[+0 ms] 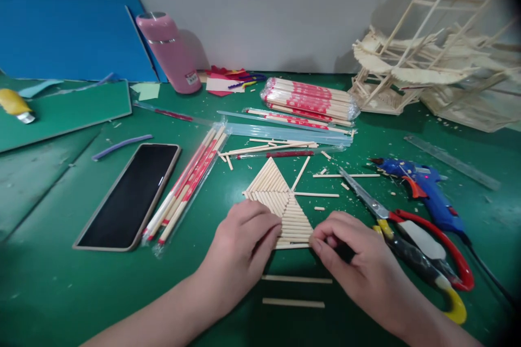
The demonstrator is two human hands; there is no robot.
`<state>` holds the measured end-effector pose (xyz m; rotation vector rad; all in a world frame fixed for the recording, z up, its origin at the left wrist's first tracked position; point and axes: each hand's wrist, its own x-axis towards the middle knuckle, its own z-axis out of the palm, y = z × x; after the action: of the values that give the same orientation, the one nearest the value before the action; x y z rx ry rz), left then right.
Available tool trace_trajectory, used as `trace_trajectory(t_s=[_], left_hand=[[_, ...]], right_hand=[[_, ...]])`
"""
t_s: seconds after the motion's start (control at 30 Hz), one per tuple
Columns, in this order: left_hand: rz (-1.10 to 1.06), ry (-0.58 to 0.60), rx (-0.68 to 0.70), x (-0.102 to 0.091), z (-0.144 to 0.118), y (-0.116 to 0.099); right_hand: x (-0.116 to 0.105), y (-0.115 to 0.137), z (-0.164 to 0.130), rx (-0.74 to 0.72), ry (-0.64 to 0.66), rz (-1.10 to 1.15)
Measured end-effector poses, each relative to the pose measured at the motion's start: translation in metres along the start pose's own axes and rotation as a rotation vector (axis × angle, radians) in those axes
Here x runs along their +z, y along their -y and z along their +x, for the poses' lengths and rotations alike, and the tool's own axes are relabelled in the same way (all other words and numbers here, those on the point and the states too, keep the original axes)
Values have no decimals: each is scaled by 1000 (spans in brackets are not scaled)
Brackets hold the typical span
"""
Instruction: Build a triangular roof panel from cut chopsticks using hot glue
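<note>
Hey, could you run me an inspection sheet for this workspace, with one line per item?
Surface: green tabletop, strewn with small stick offcuts.
Job's things: stick panel between the hands; two loose sticks on the near side.
Clutter: phone and wrapped sticks to the left; red-handled scissors and blue glue gun to the right.
Hands: left hand over the panel's left side; right hand has fingertips at its lower right corner, exact grip unclear.
Cables: one dark cable from the glue gun, leading right.
Surroundings: pink flask, blue board, stick model behind.
</note>
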<state>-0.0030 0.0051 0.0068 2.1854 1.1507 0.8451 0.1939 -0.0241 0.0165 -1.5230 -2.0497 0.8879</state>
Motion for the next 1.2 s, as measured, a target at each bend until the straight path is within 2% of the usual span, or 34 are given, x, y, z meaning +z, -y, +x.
trace_trajectory(t_s=[0.23, 0.4, 1.03, 1.2], left_hand=[[93, 184, 82, 2, -6, 1], [136, 265, 93, 1, -7, 0], [157, 245, 118, 3, -6, 1], [160, 243, 118, 2, -6, 1]], right_hand=[[2, 8, 1, 14, 50, -117], [6, 7, 1, -2, 37, -123], [8, 8, 5, -1, 57, -201], [7, 6, 5, -10, 25, -214]])
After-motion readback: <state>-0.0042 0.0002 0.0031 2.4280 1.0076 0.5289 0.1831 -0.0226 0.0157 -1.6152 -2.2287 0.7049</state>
